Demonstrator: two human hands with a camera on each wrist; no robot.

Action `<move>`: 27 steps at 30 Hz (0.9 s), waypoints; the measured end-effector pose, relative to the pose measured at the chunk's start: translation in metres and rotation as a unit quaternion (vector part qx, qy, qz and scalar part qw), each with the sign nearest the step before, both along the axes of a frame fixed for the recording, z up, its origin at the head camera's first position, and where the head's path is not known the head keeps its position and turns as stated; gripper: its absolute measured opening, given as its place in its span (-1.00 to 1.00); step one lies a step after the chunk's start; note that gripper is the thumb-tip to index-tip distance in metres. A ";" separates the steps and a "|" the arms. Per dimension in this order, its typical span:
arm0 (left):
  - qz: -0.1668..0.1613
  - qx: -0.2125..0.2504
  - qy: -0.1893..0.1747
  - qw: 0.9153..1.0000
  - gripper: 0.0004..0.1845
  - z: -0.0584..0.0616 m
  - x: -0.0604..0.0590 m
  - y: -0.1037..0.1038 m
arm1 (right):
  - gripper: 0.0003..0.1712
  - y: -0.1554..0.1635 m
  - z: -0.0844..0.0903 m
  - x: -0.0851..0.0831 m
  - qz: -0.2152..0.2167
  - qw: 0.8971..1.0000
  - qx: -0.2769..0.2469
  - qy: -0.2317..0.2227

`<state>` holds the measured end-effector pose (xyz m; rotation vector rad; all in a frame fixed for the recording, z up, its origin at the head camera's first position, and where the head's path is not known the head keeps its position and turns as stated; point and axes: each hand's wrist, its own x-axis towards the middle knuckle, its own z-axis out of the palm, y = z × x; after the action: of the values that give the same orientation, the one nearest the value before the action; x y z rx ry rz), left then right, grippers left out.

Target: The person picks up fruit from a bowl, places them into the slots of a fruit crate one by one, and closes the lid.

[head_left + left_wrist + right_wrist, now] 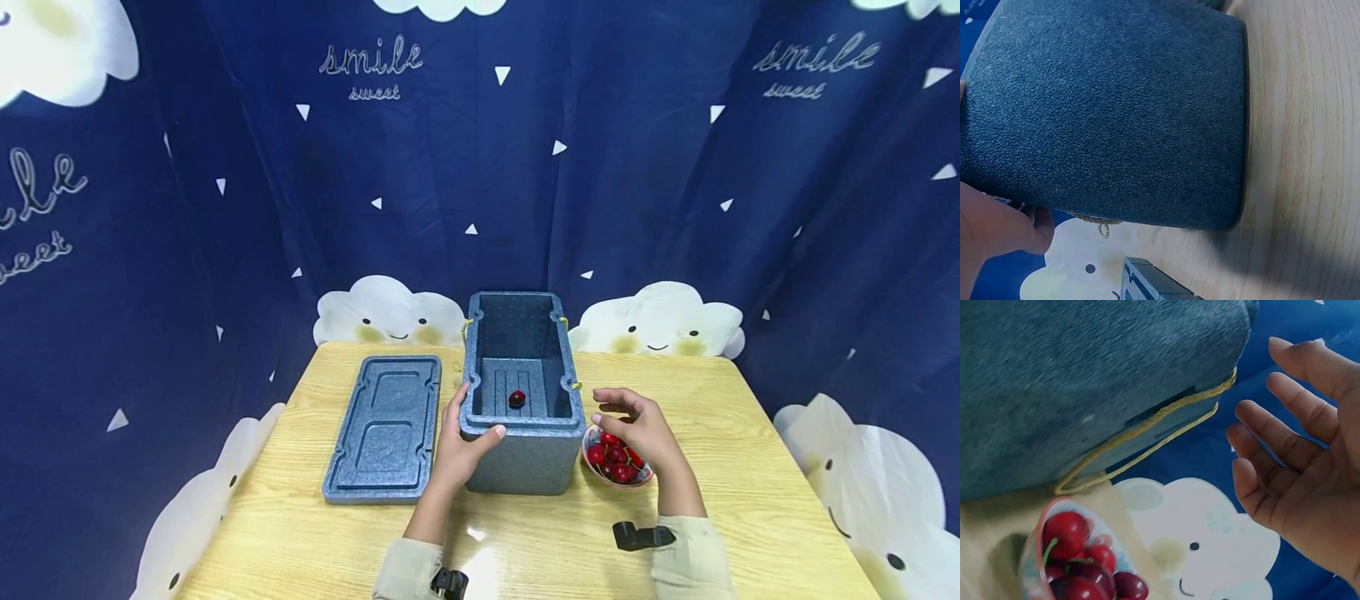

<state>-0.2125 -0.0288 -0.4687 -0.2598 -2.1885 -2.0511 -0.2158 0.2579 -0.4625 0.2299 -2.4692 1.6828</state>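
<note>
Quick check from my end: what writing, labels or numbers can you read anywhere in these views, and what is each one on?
"smile sweet", white script on the blue backdrop curtain, upper centre.
"smile sweet", the same print on the curtain's upper right.
Same print at the left edge, cut off by the frame: only "...ile" and "...eet" show.
Foam box, lid and cherry bowl: no text or numbers visible.
Wrist views: nothing readable.

The head camera looks forward and down from 6 o'clock at the pale wooden table (750, 467). The left wrist camera sits very close to the open dark-grey foam box (521, 392), its wall (1116, 112) filling the frame. The right wrist camera, equally near, shares that box (1085, 381).
</note>
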 end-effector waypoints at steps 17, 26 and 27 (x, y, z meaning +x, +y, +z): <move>-0.004 0.010 0.000 1.000 -0.12 0.001 0.000 0.000 | -0.50 0.014 -0.038 0.007 -0.027 0.998 -0.028 -0.052; -0.003 0.006 -0.001 1.000 -0.12 0.000 0.001 0.000 | -0.48 0.020 -0.057 0.012 -0.035 0.997 -0.037 -0.066; -0.003 0.005 -0.001 1.000 -0.12 0.000 0.001 0.000 | -0.48 0.020 -0.059 0.012 -0.035 0.996 -0.036 -0.067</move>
<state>-0.2116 -0.0292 -0.4684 -0.2635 -2.1805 -2.0671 -0.2037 0.2780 -0.5213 0.0225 -2.4711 1.8093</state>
